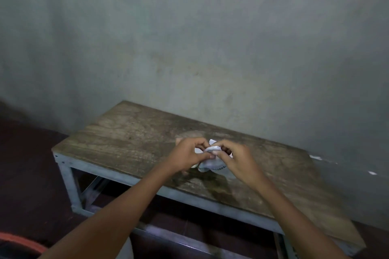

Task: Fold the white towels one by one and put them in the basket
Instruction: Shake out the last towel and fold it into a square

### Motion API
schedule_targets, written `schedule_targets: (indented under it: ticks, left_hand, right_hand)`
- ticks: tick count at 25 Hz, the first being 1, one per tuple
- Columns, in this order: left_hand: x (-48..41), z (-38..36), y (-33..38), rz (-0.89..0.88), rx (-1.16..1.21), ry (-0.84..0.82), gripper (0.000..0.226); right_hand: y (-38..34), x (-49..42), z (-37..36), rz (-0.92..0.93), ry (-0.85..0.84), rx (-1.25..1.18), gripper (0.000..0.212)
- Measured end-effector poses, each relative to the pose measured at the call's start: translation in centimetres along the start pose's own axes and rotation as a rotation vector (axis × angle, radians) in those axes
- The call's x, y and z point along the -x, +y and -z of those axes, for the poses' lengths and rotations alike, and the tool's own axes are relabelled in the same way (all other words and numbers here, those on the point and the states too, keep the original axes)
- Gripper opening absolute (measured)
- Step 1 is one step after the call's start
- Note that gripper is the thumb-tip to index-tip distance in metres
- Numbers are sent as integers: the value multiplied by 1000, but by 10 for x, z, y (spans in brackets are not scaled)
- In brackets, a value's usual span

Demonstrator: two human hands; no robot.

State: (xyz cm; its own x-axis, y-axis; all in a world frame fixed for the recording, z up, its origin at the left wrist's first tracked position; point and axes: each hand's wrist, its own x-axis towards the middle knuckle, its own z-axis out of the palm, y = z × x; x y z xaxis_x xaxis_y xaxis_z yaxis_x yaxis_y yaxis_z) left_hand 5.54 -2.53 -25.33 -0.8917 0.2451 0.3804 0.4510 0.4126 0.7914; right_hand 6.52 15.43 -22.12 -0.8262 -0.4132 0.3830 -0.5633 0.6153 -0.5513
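Head view: left hand (pixel 187 153), right hand (pixel 239 159) pinch bunched towel (pixel 211 164); axis unclear.

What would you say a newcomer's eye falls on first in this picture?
The small white towel, bunched and pinched between the left hand and right hand over the middle of the table, stands out most. Behind rises a bare grey wall, and an orange curved rim shows at the bottom left corner.
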Motion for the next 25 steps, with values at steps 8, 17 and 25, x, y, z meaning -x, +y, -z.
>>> schedule_targets:
  ticks: [8,17,25]
  left_hand:
    - [-19,26,39,3,-202,75,11]
    - [-24,43,77,-42,-397,25,15]
    - [-52,139,128,-134,-368,160,20]
  right_hand:
    - [-35,-31,94,-61,180,-15,15]
    - [-65,-53,226,-102,339,-12,10]
    - [-56,-26,272,-154,439,-159,12]
